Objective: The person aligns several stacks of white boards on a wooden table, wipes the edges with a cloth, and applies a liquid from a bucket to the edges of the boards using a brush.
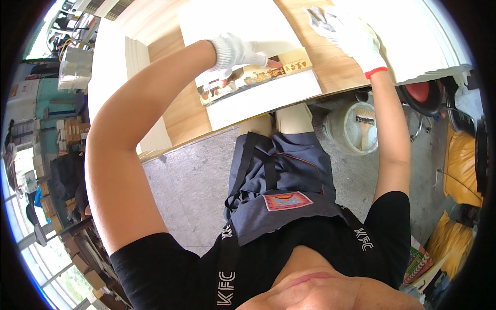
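My left hand (pixel 235 51), in a white knit glove with bare fingertips, rests on a yellow-and-brown printed strip of paper or card (pixel 253 75). Its fingertips are spread apart and touch the strip. Beneath the strip lies a large white sheet (pixel 268 103), reaching to the near table edge. Off to the right, my right hand (pixel 351 39) wears a white glove with a red cuff and greyish fingers. Those fingers stretch out over the wooden tabletop (pixel 336 67), beside the white sheet; glare washes out part of this hand.
White sheets are stacked at the left (pixel 137 62), and another pale stack (pixel 429 46) covers the table's right side. Below the right table edge stands a bucket (pixel 349 129) with a wide brush (pixel 365 126) in it. A red-and-black stool (pixel 421 95) is further right.
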The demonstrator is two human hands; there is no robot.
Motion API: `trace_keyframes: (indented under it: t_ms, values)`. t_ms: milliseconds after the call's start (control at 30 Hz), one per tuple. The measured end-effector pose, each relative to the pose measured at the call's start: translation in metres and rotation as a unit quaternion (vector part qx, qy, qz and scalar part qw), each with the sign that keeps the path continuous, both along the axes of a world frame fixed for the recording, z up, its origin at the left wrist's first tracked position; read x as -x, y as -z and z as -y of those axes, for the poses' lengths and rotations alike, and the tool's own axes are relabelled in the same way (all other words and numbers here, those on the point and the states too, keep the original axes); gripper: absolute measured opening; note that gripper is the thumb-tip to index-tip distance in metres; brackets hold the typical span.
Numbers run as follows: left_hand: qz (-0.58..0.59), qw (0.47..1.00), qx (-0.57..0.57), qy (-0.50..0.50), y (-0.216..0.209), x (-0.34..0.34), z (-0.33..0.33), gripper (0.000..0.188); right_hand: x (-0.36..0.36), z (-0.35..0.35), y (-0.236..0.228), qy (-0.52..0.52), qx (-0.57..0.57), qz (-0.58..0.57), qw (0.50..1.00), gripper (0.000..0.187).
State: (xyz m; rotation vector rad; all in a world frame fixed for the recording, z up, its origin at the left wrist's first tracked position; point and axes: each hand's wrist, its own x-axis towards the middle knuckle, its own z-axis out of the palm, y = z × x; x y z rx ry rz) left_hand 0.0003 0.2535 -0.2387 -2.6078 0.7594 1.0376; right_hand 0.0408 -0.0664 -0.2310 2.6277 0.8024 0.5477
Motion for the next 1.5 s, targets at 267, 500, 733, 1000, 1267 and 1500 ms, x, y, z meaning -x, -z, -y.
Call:
trace_keyframes:
  t_ms: [267,500,733,1000,1267,1500]
  values:
    - [-0.036,0.996,0.054,-0.056,-0.041,0.010,0.024,0.086,0.006,0.014,0.009,-0.059,-0.106,-0.061,0.991,0.044]
    - [-0.003,0.996,0.086,0.007,-0.016,0.009,0.009,0.078,0.040,0.016,-0.011,-0.035,-0.201,-0.167,0.965,0.030]
    - [0.039,0.998,0.018,-0.048,-0.035,0.004,0.025,0.076,0.062,0.001,-0.023,-0.346,-0.359,-0.036,0.866,0.023]
    - [0.039,0.998,0.031,0.032,-0.027,0.003,0.009,0.060,0.059,-0.026,-0.011,-0.339,-0.189,-0.192,0.901,0.030]
    - [-0.124,0.981,0.100,-0.108,-0.031,0.004,0.017,0.073,0.088,-0.102,-0.010,-0.363,-0.113,-0.307,0.872,0.028]
    - [-0.069,0.966,0.138,-0.206,-0.029,-0.005,0.029,0.085,0.142,-0.225,0.035,-0.441,-0.221,-0.127,0.861,0.025]
